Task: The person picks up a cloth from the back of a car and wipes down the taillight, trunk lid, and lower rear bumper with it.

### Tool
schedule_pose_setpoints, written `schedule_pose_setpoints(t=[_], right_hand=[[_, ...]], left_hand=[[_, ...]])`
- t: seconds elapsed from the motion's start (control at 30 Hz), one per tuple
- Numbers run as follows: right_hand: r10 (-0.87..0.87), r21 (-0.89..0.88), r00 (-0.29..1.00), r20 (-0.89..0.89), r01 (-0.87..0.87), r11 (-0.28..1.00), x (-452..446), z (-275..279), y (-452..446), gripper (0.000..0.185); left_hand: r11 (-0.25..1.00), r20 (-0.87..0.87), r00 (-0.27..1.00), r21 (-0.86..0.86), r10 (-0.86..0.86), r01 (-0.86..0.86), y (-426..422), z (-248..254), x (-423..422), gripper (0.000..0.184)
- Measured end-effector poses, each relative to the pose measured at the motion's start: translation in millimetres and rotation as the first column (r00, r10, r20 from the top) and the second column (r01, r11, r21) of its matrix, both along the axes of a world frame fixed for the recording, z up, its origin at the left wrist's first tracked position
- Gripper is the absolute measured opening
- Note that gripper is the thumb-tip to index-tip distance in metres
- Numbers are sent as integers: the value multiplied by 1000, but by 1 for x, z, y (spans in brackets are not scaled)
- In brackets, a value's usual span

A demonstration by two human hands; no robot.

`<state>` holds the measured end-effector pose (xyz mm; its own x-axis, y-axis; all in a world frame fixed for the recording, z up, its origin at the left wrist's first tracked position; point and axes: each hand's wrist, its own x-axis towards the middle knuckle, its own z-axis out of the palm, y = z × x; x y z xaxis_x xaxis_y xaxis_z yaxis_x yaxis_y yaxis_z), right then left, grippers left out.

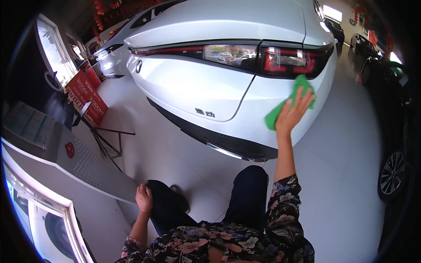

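Observation:
My right hand (294, 111) presses a green cloth (274, 117) against the rear corner of a white car (193, 83). The fingers lie over the cloth, just below the car's tail light (287, 61). Part of the cloth sticks out above the fingertips and to the left of the palm. My left hand (144, 199) rests on my left knee with nothing in it, its fingers lying over the dark trousers, close to the edge of a perforated grey panel (94, 164).
On the left stands a counter with a sheet of papers (30, 125). Red signs (90, 98) and a black tripod stand (109, 142) are behind it. Another pale car (112, 57) is parked at the upper left. Dark cars (390, 109) line the right side.

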<state>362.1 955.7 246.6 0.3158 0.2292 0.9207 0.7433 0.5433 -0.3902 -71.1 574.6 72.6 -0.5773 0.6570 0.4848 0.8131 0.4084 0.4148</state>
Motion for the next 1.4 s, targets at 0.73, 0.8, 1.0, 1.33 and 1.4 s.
schedule_pose_setpoints(t=[0.73,0.8,1.0,1.33,1.4], right_hand=[[-109,46,829,549,100,994,-88,48,-37,50],[-87,44,799,595,76,996,-101,60,-40,49],[-102,70,618,780,75,995,-135,52,-46,52],[-154,96,351,923,176,980,-273,58,-41,61],[-136,105,326,936,112,988,-317,54,-29,60]], left_hand=[[779,212,807,-216,-551,589,126,7,48,26],[702,264,749,-260,-608,662,147,2,44,26],[515,262,728,-560,-633,649,179,-66,13,30],[564,121,683,-471,-721,678,196,-44,32,23],[625,53,744,-504,-666,595,197,-47,27,22]])
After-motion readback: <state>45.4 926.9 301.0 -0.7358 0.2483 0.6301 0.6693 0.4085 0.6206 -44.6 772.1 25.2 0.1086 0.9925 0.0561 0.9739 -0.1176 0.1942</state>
